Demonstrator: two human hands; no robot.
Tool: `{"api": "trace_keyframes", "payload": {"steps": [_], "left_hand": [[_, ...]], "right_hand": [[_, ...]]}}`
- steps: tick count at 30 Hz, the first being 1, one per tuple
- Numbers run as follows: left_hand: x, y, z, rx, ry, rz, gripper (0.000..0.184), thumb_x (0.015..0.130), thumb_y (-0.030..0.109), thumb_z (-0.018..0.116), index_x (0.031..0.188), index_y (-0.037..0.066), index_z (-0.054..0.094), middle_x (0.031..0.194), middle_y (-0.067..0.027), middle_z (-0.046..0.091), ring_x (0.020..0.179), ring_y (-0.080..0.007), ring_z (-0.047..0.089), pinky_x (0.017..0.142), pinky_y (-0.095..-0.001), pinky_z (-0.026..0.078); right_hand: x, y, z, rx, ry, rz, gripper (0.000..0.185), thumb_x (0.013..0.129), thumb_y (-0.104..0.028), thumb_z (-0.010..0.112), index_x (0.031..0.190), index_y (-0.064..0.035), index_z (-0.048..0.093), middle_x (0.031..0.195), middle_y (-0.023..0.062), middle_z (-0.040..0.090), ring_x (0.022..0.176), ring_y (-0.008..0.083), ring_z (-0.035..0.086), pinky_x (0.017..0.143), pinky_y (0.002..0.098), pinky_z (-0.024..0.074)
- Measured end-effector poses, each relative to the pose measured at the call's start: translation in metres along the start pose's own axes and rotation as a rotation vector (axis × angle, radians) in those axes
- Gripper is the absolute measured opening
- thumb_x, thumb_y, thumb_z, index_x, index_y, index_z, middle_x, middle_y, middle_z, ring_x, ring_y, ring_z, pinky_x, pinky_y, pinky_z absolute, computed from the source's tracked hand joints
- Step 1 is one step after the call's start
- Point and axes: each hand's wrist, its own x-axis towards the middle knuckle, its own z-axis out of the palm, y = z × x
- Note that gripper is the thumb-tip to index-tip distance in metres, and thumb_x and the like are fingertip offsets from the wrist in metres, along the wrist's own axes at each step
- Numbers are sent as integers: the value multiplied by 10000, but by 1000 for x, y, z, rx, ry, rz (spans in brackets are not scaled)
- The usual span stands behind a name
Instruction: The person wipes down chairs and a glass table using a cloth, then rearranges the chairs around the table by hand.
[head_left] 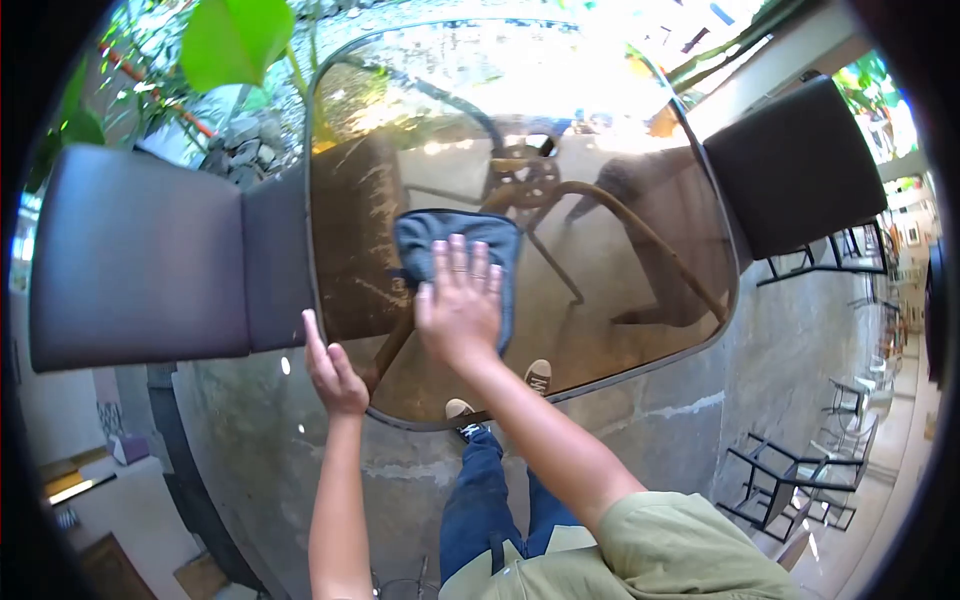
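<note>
My right hand [462,310] lies flat, fingers stretched out, on a folded blue-grey cloth [418,232]. The cloth rests on the tinted glass top of a table [590,355], left of its middle. Whitish streaks show on the glass by the cloth's left side. At the near left edge of the table is my left hand [337,378], its fingers extended and nothing in them. Whether it touches the rim cannot be made out.
A dark padded chair [145,255] stands against the table's left side, another chair [800,165] at its right. Through the glass show curved table legs [650,235]. Green leaves [235,40] hang over the far left corner. Black-framed chairs [790,480] stand farther right.
</note>
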Motion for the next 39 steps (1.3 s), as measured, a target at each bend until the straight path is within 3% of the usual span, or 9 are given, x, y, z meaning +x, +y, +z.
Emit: {"api": "trace_keyframes", "payload": {"steps": [2, 6, 11, 14, 16, 22, 26, 33, 39], "left_hand": [[-3, -6, -7, -73, 24, -15, 595, 1051, 337, 279, 1489, -65, 302, 1500, -251, 392, 1369, -372, 409, 1136, -403, 306], [2, -15, -13, -679, 324, -439, 593, 1049, 337, 296, 1495, -54, 308, 1511, -234, 386, 1383, -336, 392, 1138, -391, 292], [-7, -12, -47, -588, 255, -497, 544, 1040, 287, 283, 1471, -30, 379, 1510, -195, 397, 1397, -276, 366, 1175, -385, 232], [-9, -1, -38, -500, 171, -421, 517, 1038, 250, 285, 1456, -32, 397, 1491, -186, 421, 1378, -278, 392, 1174, -394, 253], [-15, -9, -27, -151, 54, -36, 510, 1037, 240, 277, 1445, -37, 406, 1483, -189, 428, 1368, -302, 405, 1159, -403, 280], [-30, -9, -7, 48, -20, 106, 524, 1041, 263, 266, 1447, -42, 397, 1488, -199, 418, 1369, -326, 401, 1163, -406, 273], [-31, -7, -8, 64, 65, 78, 524, 1041, 255, 261, 1453, -44, 384, 1492, -205, 409, 1368, -337, 402, 1168, -405, 270], [-28, -17, -8, 38, 26, 94, 535, 1042, 260, 250, 1465, -51, 353, 1504, -211, 391, 1387, -340, 381, 1176, -405, 260], [-31, -13, -10, -9, 33, 70, 545, 1043, 266, 243, 1473, -57, 330, 1515, -216, 373, 1406, -338, 360, 1180, -402, 253]], "right_hand": [[-9, -47, 15, 111, -46, -165, 600, 874, -299, 529, 1418, -49, 498, 1527, 128, 422, 1445, 358, 320, 1173, 489, 233], [-55, -96, 39, 288, -95, -451, 560, 887, -296, 522, 1382, -34, 523, 1491, 124, 472, 1427, 304, 373, 1162, 449, 274], [-87, -65, 13, 408, -211, -609, 548, 892, -290, 525, 1385, -50, 526, 1484, 92, 486, 1420, 254, 391, 1171, 402, 270], [-78, -25, -9, 394, -220, -563, 549, 885, -286, 532, 1385, -61, 530, 1475, 87, 497, 1412, 243, 405, 1167, 398, 279], [-74, 4, -28, 417, -242, -558, 550, 877, -282, 539, 1385, -71, 533, 1466, 82, 508, 1403, 232, 419, 1162, 394, 288], [-20, 155, -79, 29, -141, -358, 569, 883, -289, 524, 1422, -104, 510, 1493, 73, 480, 1419, 241, 395, 1157, 401, 289], [-12, 252, -120, -148, -210, -93, 586, 959, -325, 430, 1497, -96, 397, 1581, 74, 339, 1480, 243, 269, 1204, 424, 203], [-37, 389, -164, -255, -8, 354, 572, 967, -265, 408, 1521, -132, 361, 1601, 65, 298, 1484, 276, 256, 1195, 456, 219], [-52, 376, -151, -289, 43, 521, 572, 958, -257, 422, 1514, -129, 376, 1598, 69, 302, 1479, 303, 263, 1192, 484, 216]]}}
